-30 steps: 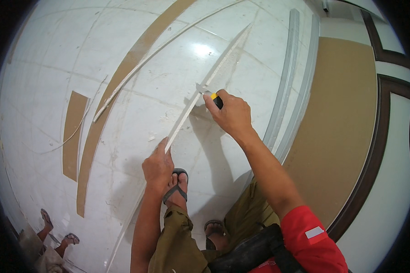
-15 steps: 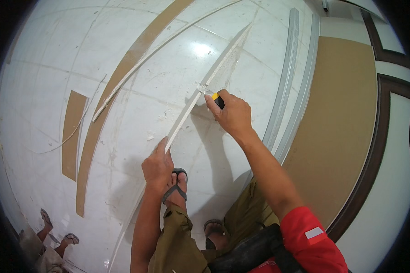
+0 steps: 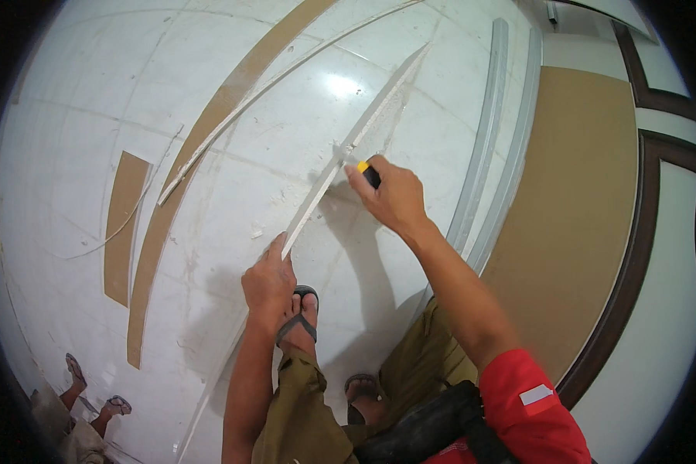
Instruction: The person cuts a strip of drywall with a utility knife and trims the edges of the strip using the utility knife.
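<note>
A long, narrow strip of plasterboard (image 3: 311, 203) stands on edge, running diagonally from beside my feet toward the far floor. Its white, crumbly edge faces up. My left hand (image 3: 268, 282) is closed around its near part, just ahead of my sandalled foot. Farther along, my right hand (image 3: 395, 193) grips a utility knife (image 3: 370, 175) with a black and yellow handle. The knife's blade meets the strip's upper edge, where bits of plaster cling. White crumbs (image 3: 257, 230) are scattered on the floor beside the strip.
Brown board strips (image 3: 125, 224) and a thin white offcut (image 3: 209, 141) lie on the white tiles to the left. At right are grey metal channels (image 3: 483, 124) and a large brown board (image 3: 568, 170) beside dark-framed panels. Another person's feet (image 3: 116, 406) show at lower left.
The knife and my right hand have shifted slightly toward me and to the left along the strip's edge. My left hand keeps its hold.
</note>
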`<state>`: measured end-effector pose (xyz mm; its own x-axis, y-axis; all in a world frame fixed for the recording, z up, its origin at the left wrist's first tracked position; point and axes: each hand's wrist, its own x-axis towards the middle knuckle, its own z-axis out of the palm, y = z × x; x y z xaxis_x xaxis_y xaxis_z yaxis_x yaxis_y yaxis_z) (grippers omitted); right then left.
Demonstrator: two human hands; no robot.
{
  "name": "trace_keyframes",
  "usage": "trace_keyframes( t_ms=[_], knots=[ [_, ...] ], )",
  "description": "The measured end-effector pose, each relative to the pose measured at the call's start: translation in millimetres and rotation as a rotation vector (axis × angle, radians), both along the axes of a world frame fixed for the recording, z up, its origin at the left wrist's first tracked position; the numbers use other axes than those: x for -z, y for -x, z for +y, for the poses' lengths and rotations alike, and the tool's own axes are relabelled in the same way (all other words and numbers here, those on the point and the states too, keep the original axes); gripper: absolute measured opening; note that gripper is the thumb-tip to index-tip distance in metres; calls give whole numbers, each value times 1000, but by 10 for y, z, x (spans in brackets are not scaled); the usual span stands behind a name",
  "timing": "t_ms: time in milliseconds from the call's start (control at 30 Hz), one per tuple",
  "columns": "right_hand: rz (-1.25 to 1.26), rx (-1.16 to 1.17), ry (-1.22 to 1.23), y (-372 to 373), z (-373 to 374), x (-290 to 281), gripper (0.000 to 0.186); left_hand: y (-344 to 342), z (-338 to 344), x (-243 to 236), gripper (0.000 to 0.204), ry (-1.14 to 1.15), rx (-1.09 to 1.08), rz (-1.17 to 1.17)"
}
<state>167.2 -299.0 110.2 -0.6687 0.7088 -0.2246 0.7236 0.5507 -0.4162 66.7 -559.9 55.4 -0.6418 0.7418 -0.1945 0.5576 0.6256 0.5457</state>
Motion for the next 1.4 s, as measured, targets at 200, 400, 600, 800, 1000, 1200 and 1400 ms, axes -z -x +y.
trace_keyframes(
  t_ms=[200, 400, 600, 800, 1000, 1200, 1400],
  knots=[
    [267, 185, 495, -128, -61, 33, 50, 29, 6, -75, 38, 129, 14, -88],
    [159, 97, 338, -104, 212, 5, 49, 21, 13, -66, 38, 110, 6, -83],
    [62, 27, 191, -28, 309, -117, 46, 24, 24, -93, 37, 124, 8, -85],
    [83, -32, 174, -59, 363, -86, 47, 15, 37, -98, 37, 138, 6, -79],
    [34, -22, 144, -53, 345, -50, 48, 14, 41, -93, 37, 124, 9, -84],
    [125, -30, 250, -98, 163, -92, 50, 21, 15, -96, 39, 108, 1, -94],
    [113, 40, 202, -124, 257, 74, 47, 24, 45, -92, 40, 134, 22, -86]
  ],
)
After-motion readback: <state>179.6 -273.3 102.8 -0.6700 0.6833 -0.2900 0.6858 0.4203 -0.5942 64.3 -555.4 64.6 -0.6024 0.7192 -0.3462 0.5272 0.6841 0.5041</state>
